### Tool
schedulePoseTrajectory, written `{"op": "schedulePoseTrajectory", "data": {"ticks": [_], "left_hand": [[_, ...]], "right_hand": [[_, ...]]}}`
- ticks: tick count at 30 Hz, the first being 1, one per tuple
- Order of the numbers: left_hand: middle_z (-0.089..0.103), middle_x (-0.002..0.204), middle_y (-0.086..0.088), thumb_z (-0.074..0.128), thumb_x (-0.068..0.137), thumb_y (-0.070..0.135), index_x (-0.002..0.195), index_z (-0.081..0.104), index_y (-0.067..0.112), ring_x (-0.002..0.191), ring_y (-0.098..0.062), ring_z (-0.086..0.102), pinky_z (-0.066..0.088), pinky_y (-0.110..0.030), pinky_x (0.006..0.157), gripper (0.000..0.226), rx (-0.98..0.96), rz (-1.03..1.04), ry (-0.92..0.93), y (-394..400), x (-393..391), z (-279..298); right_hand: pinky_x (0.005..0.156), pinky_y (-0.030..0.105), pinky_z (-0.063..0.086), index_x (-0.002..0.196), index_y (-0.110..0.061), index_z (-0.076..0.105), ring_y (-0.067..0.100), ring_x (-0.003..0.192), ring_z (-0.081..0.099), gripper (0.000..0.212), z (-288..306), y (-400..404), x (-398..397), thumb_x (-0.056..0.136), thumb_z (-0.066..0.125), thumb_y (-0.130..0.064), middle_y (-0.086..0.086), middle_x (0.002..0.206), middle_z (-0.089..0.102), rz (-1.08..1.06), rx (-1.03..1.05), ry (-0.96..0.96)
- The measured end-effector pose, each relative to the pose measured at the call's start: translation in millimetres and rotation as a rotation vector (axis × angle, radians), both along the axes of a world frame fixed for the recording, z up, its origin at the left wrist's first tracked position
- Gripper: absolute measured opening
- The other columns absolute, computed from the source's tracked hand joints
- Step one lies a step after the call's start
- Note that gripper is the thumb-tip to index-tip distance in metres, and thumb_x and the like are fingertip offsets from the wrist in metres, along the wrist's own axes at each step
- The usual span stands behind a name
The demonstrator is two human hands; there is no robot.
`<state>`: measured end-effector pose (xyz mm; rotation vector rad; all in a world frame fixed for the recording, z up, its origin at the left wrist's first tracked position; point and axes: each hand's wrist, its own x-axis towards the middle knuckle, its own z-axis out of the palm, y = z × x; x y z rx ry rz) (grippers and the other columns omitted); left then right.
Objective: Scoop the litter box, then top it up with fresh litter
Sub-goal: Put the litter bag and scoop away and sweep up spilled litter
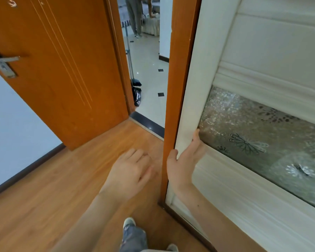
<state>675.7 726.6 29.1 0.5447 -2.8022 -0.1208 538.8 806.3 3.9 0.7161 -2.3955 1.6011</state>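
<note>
**Inspector:** Head view, the only one supplied. Report on the hands.

**Onlooker:** The right hand [185, 160] lies flat on the white sliding door [262, 60]. Its fingers are straight and together along the door's leading edge, and the thumb sits apart near the frosted patterned glass [262, 139]. Nothing is gripped. I judge that the palm is placed there to push the panel along its track beside the orange door frame [180, 70].

**Inspector:** And the other?

**Onlooker:** The left hand [133, 171] hangs over the wooden floor [44, 197], fingers loosely curled, holding nothing and touching nothing. It is blurred, so I cannot tell more about how it sits.

**Inspector:** Where is the litter box?

**Onlooker:** Not in view. No scoop or fresh litter shows either. My guess is that it stands behind the sliding door, but the glass hides whatever is there.

**Inspector:** Surroundings?

**Onlooker:** An orange door [53, 70] stands open to the left. Through the gap is a tiled floor [149, 79], a dark bag [137, 95] at the doorway, and another person [135, 15] well beyond.

**Inspector:** Progress?

**Onlooker:** Scooping not yet started, in my judgement.
</note>
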Motion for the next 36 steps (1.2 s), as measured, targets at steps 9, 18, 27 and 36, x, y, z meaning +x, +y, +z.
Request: {"op": "schedulePoseTrajectory", "data": {"ticks": [9,18,27,36], "left_hand": [[0.059,0.106,0.005,0.037,0.098,0.039,0.104,0.064,0.022,0.092,-0.012,0.051,0.047,-0.026,0.074,0.033,0.029,0.111,-0.021,-10,12,-8],[0.059,0.106,0.005,0.044,0.097,0.037,0.108,0.064,0.022,0.093,-0.013,0.052,0.045,-0.023,0.074,0.027,0.028,0.175,-0.035,-33,24,-6],[0.056,0.127,0.007,0.042,0.097,0.043,0.136,0.047,0.027,0.111,-0.013,0.052,0.047,-0.028,0.085,0.042,0.137,0.413,-0.044,-101,92,-16],[0.038,0.149,0.005,0.028,0.099,0.052,0.146,0.031,0.031,0.141,-0.020,0.029,0.024,-0.039,0.113,0.052,0.148,0.811,-0.066,-190,223,-20]], "right_hand": [[0.093,0.012,0.030,0.148,-0.001,0.018,0.018,0.115,0.029,0.087,2,-2,5,0.075,0.066,0.001,0.020,0.132,0.031,-0.037,0.056,0.036],[0.096,0.008,0.039,0.140,-0.016,0.034,0.003,0.116,0.040,0.064,2,-7,33,0.083,0.063,-0.003,0.007,0.131,0.042,0.085,-0.091,-0.006],[0.110,0.042,0.037,0.140,-0.028,0.043,0.012,0.137,0.034,0.052,-6,-107,75,0.093,0.044,-0.047,-0.008,0.144,0.045,0.685,0.262,0.159],[0.119,0.042,0.015,0.144,-0.033,0.036,0.017,0.145,0.019,0.058,8,-266,169,0.093,0.031,-0.060,-0.008,0.152,0.034,1.121,0.507,0.515]]}}
